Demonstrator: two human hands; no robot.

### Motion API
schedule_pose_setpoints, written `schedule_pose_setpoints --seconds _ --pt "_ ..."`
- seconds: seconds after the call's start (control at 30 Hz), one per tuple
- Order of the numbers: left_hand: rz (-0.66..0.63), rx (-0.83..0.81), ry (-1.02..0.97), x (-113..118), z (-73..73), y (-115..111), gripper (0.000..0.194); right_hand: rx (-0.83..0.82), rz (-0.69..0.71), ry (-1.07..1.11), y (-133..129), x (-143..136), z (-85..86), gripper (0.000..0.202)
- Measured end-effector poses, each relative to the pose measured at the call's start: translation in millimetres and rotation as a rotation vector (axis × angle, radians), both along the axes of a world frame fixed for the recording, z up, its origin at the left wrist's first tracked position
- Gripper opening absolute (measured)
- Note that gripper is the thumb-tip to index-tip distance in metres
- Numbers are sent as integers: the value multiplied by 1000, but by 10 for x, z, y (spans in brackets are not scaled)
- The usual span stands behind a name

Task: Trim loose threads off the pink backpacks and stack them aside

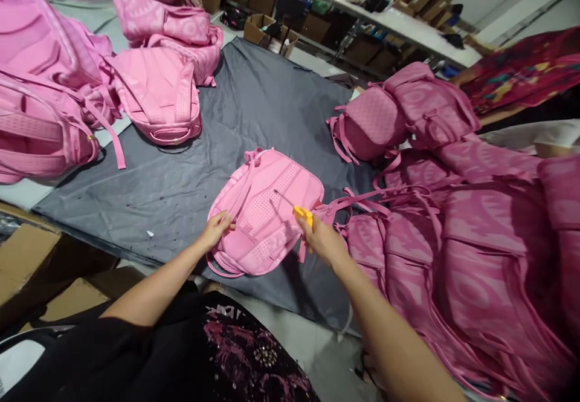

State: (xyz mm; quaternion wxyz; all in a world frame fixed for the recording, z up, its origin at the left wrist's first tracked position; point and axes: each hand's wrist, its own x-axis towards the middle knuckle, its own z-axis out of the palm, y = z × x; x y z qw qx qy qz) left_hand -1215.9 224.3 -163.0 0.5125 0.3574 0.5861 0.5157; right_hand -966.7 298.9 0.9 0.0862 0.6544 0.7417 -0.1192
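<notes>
A pink backpack [272,208] lies on the dark grey sheet in front of me, its dotted back panel and straps facing up. My left hand [218,230] is closed on its left edge, near a shoulder strap. In my right hand [324,239] is a pair of scissors [302,213] with yellow handles. Their thin blades are apart and point left over the back panel. Beside my right hand, pink straps [348,201] stretch from the backpack's right side toward the pile of bags. Part of the scissor handles is hidden by my fingers.
Pink backpacks [484,239] are piled along the right side. More pink backpacks [158,87] lie at the back left. Cardboard boxes [40,263] stand below the table's left edge. At the upper right is another person's patterned red sleeve [525,75]. Behind runs a cluttered shelf [380,21].
</notes>
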Motion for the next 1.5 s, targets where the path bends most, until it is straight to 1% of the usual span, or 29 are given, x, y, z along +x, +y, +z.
schedule_pose_setpoints --seconds 0.03,0.07,0.13,0.17,0.2,0.23,0.3,0.33,0.37,0.43,0.47,0.53,0.6,0.67,0.73,0.8,0.83,0.87,0.9,1.0,1.03,1.07,1.13,1.17,1.27,1.33,1.4,1.47,1.5 --pt "-16 -41 -157 -97 -22 -40 62 47 -16 -12 193 -78 26 59" --pt "-15 -109 -247 -183 -27 -65 67 99 -38 -35 362 -156 33 60" --pt "27 -265 -270 -292 10 -67 73 126 -34 -102 543 -309 -8 59" --pt "62 -310 -231 -300 43 -55 73 80 18 -140 533 -376 -53 57" --pt "100 -299 -155 -273 81 -42 70 0 107 -175 462 -433 -108 56" --pt "133 -232 -42 -212 118 -34 64 -96 213 -205 345 -478 -167 54" --pt "155 -33 273 -18 178 -27 59 -228 356 -229 76 -531 -258 52" --pt "129 30 454 94 197 -24 66 -231 363 -228 -28 -542 -278 53" --pt "85 41 620 199 206 -15 79 -200 337 -224 -88 -545 -276 54" --pt "-1 -72 838 350 193 25 98 -120 259 -217 -50 -532 -210 55" --pt "-21 -137 893 383 174 50 98 -102 238 -212 40 -515 -151 55" --pt "-19 -173 896 359 125 88 81 -108 200 -188 302 -463 -6 55" --pt "-25 -70 728 256 84 86 65 -51 112 -162 560 -402 127 58" --pt "-56 5 381 144 60 54 53 51 34 -174 690 -368 186 61" --pt "-72 -116 -40 78 44 23 47 4 76 -202 641 -384 146 58" --pt "-52 -354 -375 72 22 12 50 -210 222 -176 485 -415 45 51" --pt "-42 -448 -487 82 8 13 52 -316 283 -145 411 -418 -4 48" --pt "-34 -501 -569 93 -6 19 53 -374 310 -115 361 -406 -40 48" --pt "-27 -522 -629 99 -21 27 52 -357 277 -109 341 -380 -55 49" --pt "-10 -541 -705 59 -64 62 49 -128 124 -100 394 -269 12 53" --pt "2 -560 -696 31 -77 76 49 -142 117 -77 406 -240 53 53" --pt "7 -581 -663 2 -87 89 49 -235 144 -43 399 -219 92 53" --pt "-19 -585 -476 -25 -92 104 50 -451 211 6 323 -203 150 51" --pt "-41 -560 -348 -10 -84 101 51 -461 220 1 266 -201 167 50" --pt "-80 -426 -25 192 -7 42 52 -239 205 -75 104 -154 198 49" --pt "-94 -308 245 425 74 -15 54 -256 269 -114 62 -59 224 49" --pt "-171 -194 683 656 143 -50 66 -305 301 -151 97 70 266 50" --pt "-273 -149 1080 806 174 -45 74 -151 216 -207 177 176 305 55" --pt "-317 -156 1183 838 174 -30 74 -37 158 -231 213 203 312 57"
